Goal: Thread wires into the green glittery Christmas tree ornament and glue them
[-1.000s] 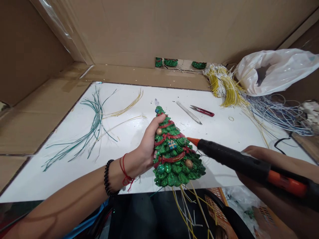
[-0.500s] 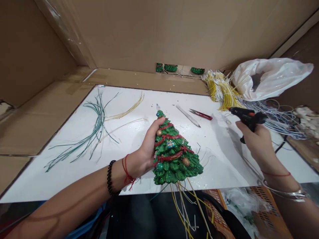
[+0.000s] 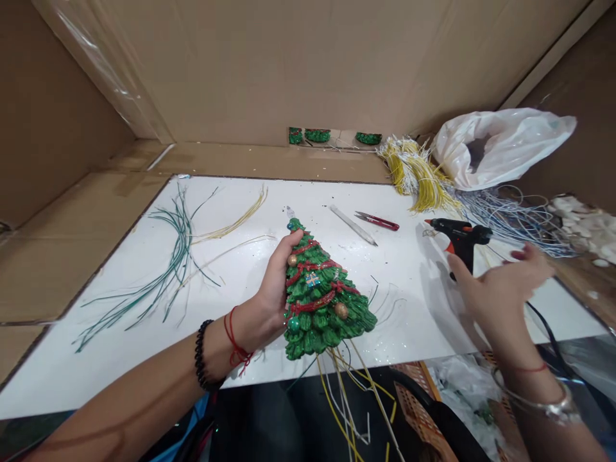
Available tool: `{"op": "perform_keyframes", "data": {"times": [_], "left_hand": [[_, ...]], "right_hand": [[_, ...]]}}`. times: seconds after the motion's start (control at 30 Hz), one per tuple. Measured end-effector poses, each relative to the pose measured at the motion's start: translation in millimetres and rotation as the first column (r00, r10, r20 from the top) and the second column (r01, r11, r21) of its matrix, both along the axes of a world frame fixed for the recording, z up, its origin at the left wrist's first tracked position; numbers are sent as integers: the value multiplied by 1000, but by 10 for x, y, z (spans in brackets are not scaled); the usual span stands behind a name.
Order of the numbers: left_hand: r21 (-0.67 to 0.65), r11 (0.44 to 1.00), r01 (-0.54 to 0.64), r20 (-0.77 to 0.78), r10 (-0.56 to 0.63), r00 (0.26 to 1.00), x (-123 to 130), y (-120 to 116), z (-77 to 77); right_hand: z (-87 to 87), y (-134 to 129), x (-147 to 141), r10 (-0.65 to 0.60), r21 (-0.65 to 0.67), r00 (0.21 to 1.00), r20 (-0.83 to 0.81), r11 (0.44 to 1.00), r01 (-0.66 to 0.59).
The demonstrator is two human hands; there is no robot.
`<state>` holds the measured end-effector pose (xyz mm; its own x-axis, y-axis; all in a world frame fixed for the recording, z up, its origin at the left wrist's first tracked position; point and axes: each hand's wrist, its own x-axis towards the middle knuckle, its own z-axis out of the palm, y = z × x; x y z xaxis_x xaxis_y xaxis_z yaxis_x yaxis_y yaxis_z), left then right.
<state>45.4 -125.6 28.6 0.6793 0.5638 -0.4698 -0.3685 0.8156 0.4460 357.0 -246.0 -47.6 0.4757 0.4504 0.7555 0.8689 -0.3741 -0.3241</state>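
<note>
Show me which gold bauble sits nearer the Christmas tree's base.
The lower-right gold bauble on the Christmas tree; the upper-left gold bauble sits higher, beside the left hand.

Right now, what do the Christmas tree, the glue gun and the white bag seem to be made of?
The Christmas tree looks like painted resin or hard plastic, glossy and glittery, with sparkling moulded ridges. The glue gun seems mostly smooth black plastic, with rigid, moulded-looking edges. The white bag is probably thin, shiny plastic, because it's crinkled.
</note>
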Motion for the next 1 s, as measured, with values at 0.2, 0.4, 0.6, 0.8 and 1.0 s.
{"op": "perform_keyframes", "data": {"times": [0.2,0.4,0.6,0.8,1.0], "left_hand": [[16,1000,9,-63,-8,998,34,0,-10],[56,998,10,-118,-3,993,25,-3,-3],[38,999,7,-115,-3,993,39,-3,-23],[35,999,-5,-105,9,994,42,4,-17],[33,999,43,-56,-41,998,12,-13,-37]], "right_hand": [[585,10,-1132,530,-93,837,-136,834,-543],[1061,260,-1327,549,-311,460,-698,347,-885],[1199,224,-1268,584,400,-257,-770,128,-908],[1217,183,-1167,468,-321,482,-741,384,-866],[1298,120,-1050,463,100,-209,-861,-250,-963]]}}
